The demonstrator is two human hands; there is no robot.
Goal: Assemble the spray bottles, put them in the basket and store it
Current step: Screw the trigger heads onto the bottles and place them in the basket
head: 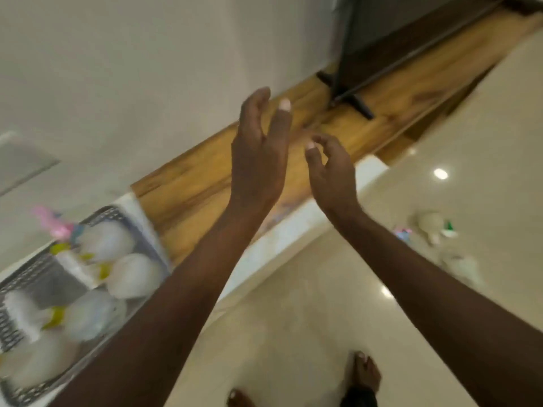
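A grey perforated basket [116, 214] sits at the lower left on a white ledge, filled with several translucent white spray bottles [133, 274] lying on their sides, some with yellow collars; a pink trigger head [51, 221] sticks out at its far end. My left hand [258, 160] is raised in mid-air over the wooden shelf, fingers apart and empty. My right hand [330, 168] hovers just to its right, fingers loosely curled, holding nothing. Neither hand touches the basket. The picture is blurred by motion.
A wooden shelf [188, 183] runs diagonally along the white wall, with a black screen stand [352, 98] on it farther back. Blurred white bottles and small coloured parts [432, 227] lie on the glossy tiled floor at right. My bare feet [367, 374] show at the bottom.
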